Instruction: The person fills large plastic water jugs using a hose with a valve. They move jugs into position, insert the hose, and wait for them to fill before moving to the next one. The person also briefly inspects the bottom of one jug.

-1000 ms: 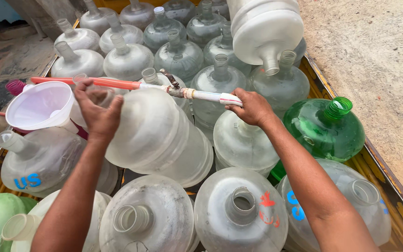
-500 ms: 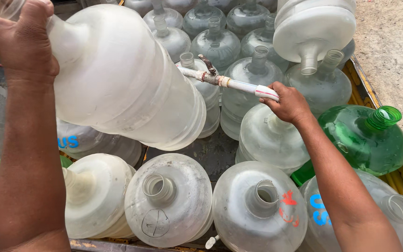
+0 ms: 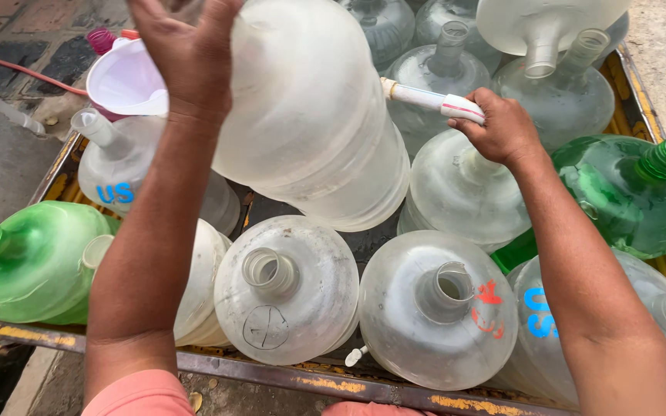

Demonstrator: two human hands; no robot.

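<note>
The left hand [image 3: 190, 58] clamped the neck of a clear jug [image 3: 310, 115] lifted above the packed jugs, the right hand [image 3: 502, 127] closed on a white pipe [image 3: 425, 98]; a slipping grip might drop it

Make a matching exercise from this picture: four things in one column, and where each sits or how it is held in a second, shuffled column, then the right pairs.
Things:
1. White pipe
2. White funnel
3. Big clear jug
4. Green jug with a green cap

Places or states:
A. Lifted off the load by the left hand
B. Lying at the right edge of the load
C. Gripped at its end by the right hand
D. At the far left, beside a jug with blue letters

Pairs: 1-C, 2-D, 3-A, 4-B
</note>
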